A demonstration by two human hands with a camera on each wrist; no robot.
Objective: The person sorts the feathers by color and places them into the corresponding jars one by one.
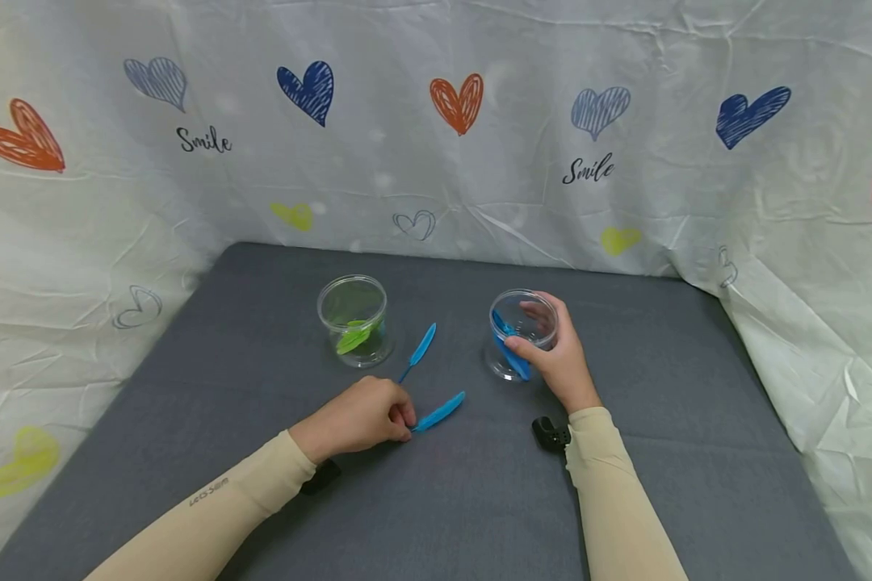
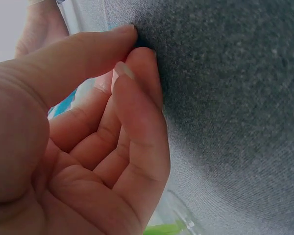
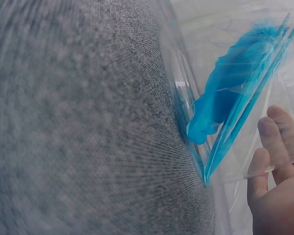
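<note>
In the head view my left hand (image 1: 366, 411) is low over the cloth, thumb and fingertips pinching the quill end of a blue feather (image 1: 442, 411). A second blue feather (image 1: 423, 345) lies just beyond that hand, its quill pointing back toward the knuckles. My right hand (image 1: 561, 355) grips a clear plastic cup (image 1: 507, 367) near its rim, thumb on the near side and fingers round the far side. Blue feathers (image 3: 230, 83) lean inside this cup, seen through its wall in the right wrist view. The left wrist view shows the thumb (image 2: 88, 58) meeting the fingertips; the pinched quill is mostly hidden there.
Another clear cup (image 1: 352, 286) stands at the back left with a green feather (image 1: 354, 337) inside. Dark grey cloth (image 1: 661, 379) covers the table. A white curtain with printed hearts (image 1: 456, 103) encloses the back and sides.
</note>
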